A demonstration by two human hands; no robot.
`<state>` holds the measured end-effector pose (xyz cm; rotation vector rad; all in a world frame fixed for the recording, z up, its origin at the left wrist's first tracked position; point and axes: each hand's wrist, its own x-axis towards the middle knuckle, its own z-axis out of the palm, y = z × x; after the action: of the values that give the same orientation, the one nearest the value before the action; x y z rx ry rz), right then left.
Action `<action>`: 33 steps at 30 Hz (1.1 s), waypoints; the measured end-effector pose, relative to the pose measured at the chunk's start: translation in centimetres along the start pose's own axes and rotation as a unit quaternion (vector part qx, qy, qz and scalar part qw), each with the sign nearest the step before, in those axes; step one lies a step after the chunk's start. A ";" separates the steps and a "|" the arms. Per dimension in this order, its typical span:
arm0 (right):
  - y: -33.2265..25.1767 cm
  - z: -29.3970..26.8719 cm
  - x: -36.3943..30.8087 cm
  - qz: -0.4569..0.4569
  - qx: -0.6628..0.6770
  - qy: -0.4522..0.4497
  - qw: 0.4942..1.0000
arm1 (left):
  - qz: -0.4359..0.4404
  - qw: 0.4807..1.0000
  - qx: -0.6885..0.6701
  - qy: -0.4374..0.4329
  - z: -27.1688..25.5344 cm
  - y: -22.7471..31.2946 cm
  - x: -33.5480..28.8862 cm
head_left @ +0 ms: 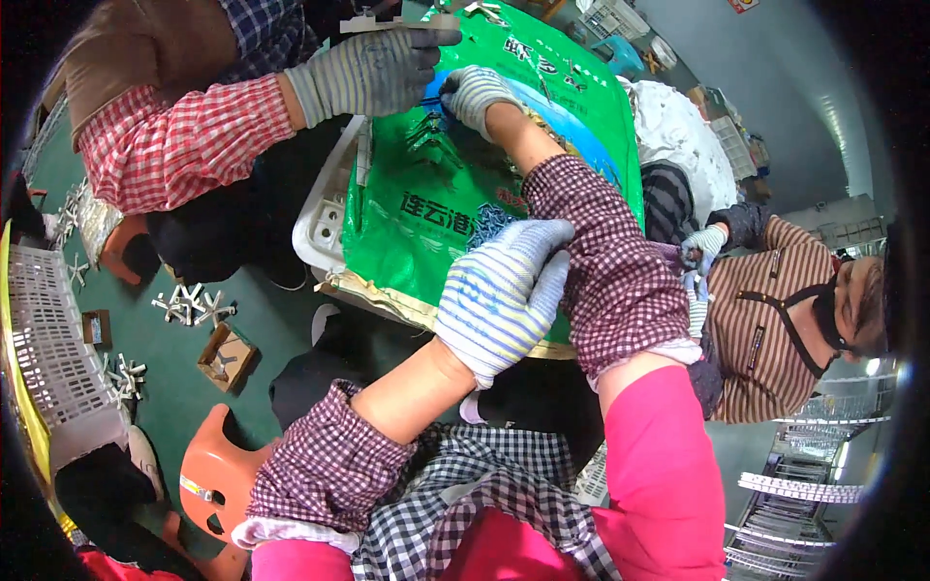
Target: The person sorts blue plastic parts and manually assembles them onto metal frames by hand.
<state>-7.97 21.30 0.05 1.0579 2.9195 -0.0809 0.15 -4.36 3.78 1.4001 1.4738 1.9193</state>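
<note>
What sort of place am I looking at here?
Probably a workshop for handling small parts: white branched pieces lie heaped on the dark green floor, a large white slotted plastic crate stands at the left, and nearby people wear striped knit work gloves.

The gloved left hand (504,290) is showing its back, its thumb lying near the fingers; the gloved right hand (480,102) is reaching beyond it, fingers curling, forearm (620,261) extending behind.

Left hand (504,290) palm-side hidden, right hand (481,100) grip unclear, orange stool (237,489) partly covered
</note>
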 end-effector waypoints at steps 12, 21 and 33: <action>7.8 -4.1 -8.3 -0.001 0.109 0.068 0.992 | 0.049 0.972 0.146 -0.175 1.3 0.6 -1.3; 3.3 -3.9 -12.0 0.038 -0.114 0.021 0.992 | 0.017 0.972 0.168 -0.161 2.2 -0.3 -0.7; 1.6 -3.5 -25.9 -0.018 0.507 0.198 0.839 | -0.384 0.848 -0.355 -0.093 1.6 -1.3 0.1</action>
<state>12.83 6.19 4.84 1.1598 3.2131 -1.7653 1.12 -2.92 2.62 0.5052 0.8565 1.4793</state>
